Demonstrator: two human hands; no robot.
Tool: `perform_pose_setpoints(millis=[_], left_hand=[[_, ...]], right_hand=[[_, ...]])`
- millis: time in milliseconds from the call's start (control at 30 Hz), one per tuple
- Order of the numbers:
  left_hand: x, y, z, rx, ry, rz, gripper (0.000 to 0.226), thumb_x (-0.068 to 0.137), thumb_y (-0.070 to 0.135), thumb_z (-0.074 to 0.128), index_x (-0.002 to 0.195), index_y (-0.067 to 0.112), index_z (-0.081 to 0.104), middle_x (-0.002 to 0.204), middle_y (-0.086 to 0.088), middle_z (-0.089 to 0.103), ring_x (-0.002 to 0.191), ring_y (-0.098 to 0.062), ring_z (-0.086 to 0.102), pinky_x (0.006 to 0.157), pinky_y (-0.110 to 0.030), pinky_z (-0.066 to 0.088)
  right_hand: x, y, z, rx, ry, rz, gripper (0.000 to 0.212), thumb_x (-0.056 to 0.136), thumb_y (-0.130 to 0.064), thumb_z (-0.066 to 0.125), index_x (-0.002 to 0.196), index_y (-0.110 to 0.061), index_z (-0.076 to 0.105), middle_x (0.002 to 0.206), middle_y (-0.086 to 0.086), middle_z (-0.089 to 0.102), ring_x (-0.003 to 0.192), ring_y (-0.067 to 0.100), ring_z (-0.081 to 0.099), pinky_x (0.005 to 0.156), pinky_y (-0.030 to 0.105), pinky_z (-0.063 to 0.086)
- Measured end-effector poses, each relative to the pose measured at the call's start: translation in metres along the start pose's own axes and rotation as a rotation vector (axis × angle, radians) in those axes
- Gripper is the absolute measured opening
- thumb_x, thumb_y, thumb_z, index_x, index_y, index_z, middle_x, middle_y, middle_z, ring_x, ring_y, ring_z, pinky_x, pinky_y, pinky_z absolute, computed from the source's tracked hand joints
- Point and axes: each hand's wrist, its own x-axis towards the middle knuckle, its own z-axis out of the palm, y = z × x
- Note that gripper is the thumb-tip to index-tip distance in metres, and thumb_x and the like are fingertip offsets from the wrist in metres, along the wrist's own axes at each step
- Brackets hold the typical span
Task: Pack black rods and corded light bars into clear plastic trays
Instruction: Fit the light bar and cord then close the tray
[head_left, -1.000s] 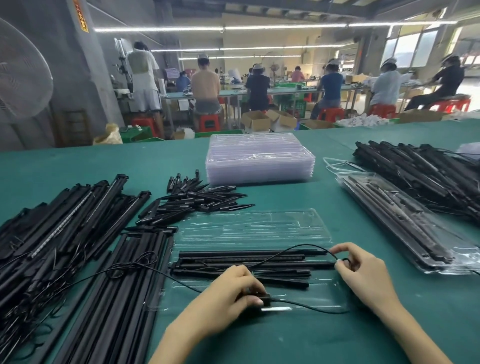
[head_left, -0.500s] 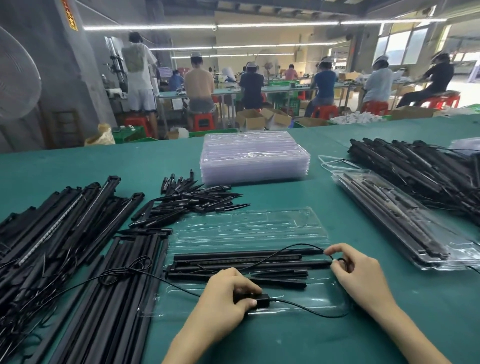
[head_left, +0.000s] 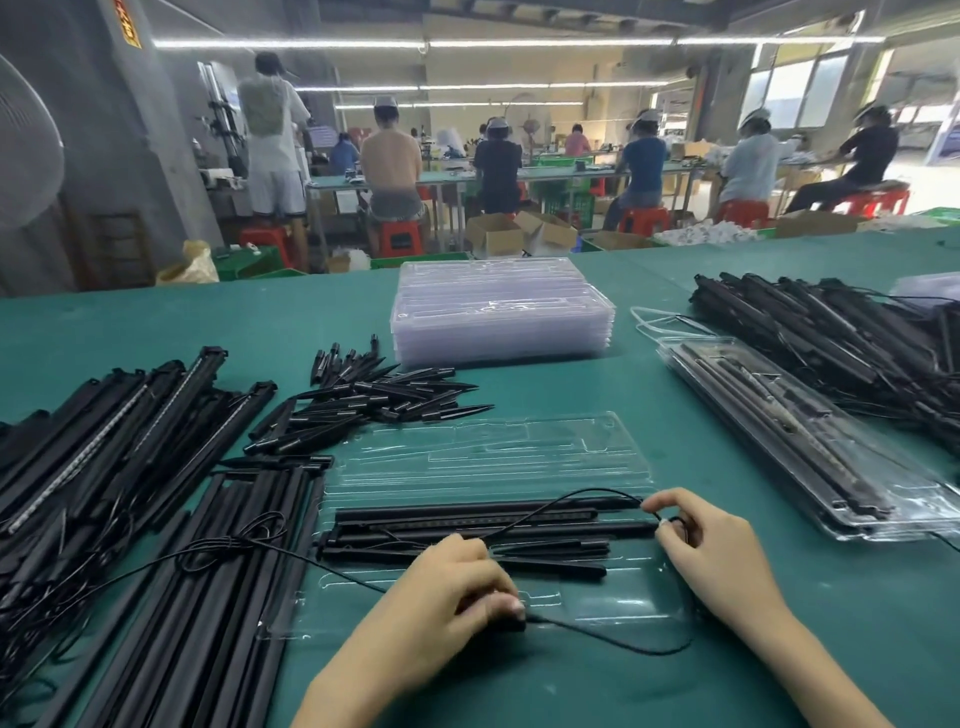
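An open clear plastic tray (head_left: 618, 597) lies in front of me on the green table, its lid half (head_left: 488, 452) folded back. Black rods and a light bar (head_left: 467, 525) lie in its near half. A thin black cord (head_left: 587, 496) loops over them. My left hand (head_left: 441, 597) presses a small black plug (head_left: 511, 621) on the cord into the tray's front pocket, fingers curled over it. My right hand (head_left: 711, 551) pinches the cord at the tray's right end.
Piles of black light bars with cords (head_left: 104, 447) and long rods (head_left: 208, 597) lie at left. Short black spikes (head_left: 374, 405) sit behind. A stack of empty trays (head_left: 498, 312) stands at centre back. A packed tray (head_left: 800, 441) and more bars (head_left: 857, 343) lie at right.
Both hands stay at the tray. The left hand has pushed the plug slightly further down; the right hand's fingers have shifted a little on the cord.
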Motion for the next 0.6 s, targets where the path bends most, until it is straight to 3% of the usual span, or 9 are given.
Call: perform_pose_setpoints(millis=[67, 233, 367, 500, 600], left_hand=[[-0.003, -0.002, -0.001, -0.071, -0.045, -0.030, 0.036, 0.077, 0.066, 0.057, 0.092, 0.035, 0.070, 0.093, 0.021, 0.046, 0.096, 0.000, 0.046, 0.079, -0.012, 0.037], [-0.009, -0.003, -0.008, -0.069, -0.081, -0.037, 0.045, 0.067, 0.074, 0.063, 0.104, 0.049, 0.061, 0.103, 0.026, 0.044, 0.100, 0.000, 0.045, 0.083, -0.012, 0.038], [-0.014, -0.001, -0.012, 0.006, -0.138, 0.006, 0.041, 0.071, 0.062, 0.070, 0.107, 0.047, 0.057, 0.102, 0.027, 0.048, 0.101, 0.004, 0.046, 0.084, -0.009, 0.036], [-0.014, 0.003, -0.017, -0.022, -0.006, 0.087, 0.016, 0.083, 0.039, 0.069, 0.097, 0.034, 0.063, 0.086, 0.017, 0.057, 0.082, 0.000, 0.054, 0.074, -0.017, 0.044], [-0.016, 0.007, -0.022, -0.044, 0.042, 0.086, 0.024, 0.079, 0.048, 0.071, 0.099, 0.037, 0.062, 0.088, 0.017, 0.055, 0.083, -0.003, 0.053, 0.073, -0.016, 0.044]], right_hand=[[0.000, 0.000, 0.000, 0.002, -0.003, 0.002, 0.030, 0.079, -0.007, 0.060, 0.078, -0.037, 0.062, 0.046, -0.011, 0.042, 0.048, 0.009, 0.037, 0.054, 0.031, 0.037], [0.001, 0.002, -0.001, -0.001, -0.012, -0.003, 0.030, 0.080, -0.007, 0.060, 0.078, -0.037, 0.063, 0.047, -0.010, 0.042, 0.047, 0.010, 0.037, 0.053, 0.031, 0.037], [0.001, 0.002, -0.001, -0.003, -0.018, 0.000, 0.030, 0.080, -0.008, 0.060, 0.077, -0.038, 0.063, 0.047, -0.010, 0.042, 0.047, 0.009, 0.037, 0.053, 0.030, 0.037], [0.001, 0.002, -0.002, 0.003, -0.024, -0.001, 0.029, 0.080, -0.008, 0.060, 0.077, -0.037, 0.063, 0.047, -0.010, 0.042, 0.048, 0.009, 0.037, 0.054, 0.030, 0.037], [0.001, 0.002, -0.003, -0.002, -0.029, -0.008, 0.028, 0.080, -0.008, 0.060, 0.077, -0.036, 0.063, 0.047, -0.009, 0.042, 0.048, 0.009, 0.038, 0.054, 0.030, 0.037]])
